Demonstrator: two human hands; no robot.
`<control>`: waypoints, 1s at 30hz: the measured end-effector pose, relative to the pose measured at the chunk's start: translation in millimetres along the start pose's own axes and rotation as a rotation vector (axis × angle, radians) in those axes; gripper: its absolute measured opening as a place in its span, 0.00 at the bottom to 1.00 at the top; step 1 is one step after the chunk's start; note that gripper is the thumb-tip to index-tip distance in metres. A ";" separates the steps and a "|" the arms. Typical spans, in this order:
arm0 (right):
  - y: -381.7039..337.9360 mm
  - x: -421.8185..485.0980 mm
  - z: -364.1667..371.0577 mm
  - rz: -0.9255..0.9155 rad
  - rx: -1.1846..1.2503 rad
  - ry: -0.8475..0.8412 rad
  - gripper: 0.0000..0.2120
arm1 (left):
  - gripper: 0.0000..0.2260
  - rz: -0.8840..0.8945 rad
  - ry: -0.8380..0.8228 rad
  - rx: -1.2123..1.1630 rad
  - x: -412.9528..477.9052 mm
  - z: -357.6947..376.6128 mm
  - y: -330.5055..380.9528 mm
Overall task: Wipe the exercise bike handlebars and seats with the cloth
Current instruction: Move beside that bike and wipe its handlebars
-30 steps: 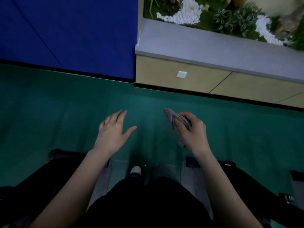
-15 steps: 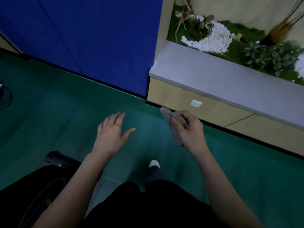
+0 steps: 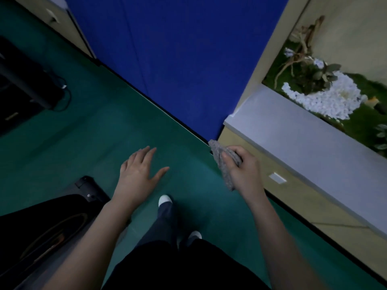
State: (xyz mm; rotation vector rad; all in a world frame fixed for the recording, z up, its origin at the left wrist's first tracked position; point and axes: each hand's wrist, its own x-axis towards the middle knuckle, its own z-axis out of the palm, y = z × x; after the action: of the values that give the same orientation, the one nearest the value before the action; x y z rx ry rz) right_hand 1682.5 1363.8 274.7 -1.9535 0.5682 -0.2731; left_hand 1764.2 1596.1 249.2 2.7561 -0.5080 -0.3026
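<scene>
Green floor (image 3: 94, 132), blue wall panel (image 3: 178, 59) behind. Right hand (image 3: 245, 170): fingers curled round grey cloth (image 3: 217, 152), bunched, tail hanging below palm. Left hand (image 3: 138, 174) spread, holding nothing. Cloth looks light, soft, limp; probably best gripped wadded in palm. Dark machine (image 3: 41, 227) lower left; handlebars, seat not visible.

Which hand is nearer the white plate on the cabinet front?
Right. The right hand, gripping the cloth, hangs just beside the plate on the cabinet front. The left hand is open over the floor, well away on the right hand's far side.
</scene>
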 end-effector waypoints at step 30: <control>-164.9 314.3 287.2 -0.336 -0.106 -0.621 0.02 | 0.29 -0.659 0.284 -0.122 203.4 -106.5 -191.6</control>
State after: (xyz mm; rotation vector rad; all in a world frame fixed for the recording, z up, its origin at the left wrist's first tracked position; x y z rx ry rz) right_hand 2121.2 1490.2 278.1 -2.0909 -0.1539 0.1653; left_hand 2037.3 1717.9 251.2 2.6983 0.4859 -0.0761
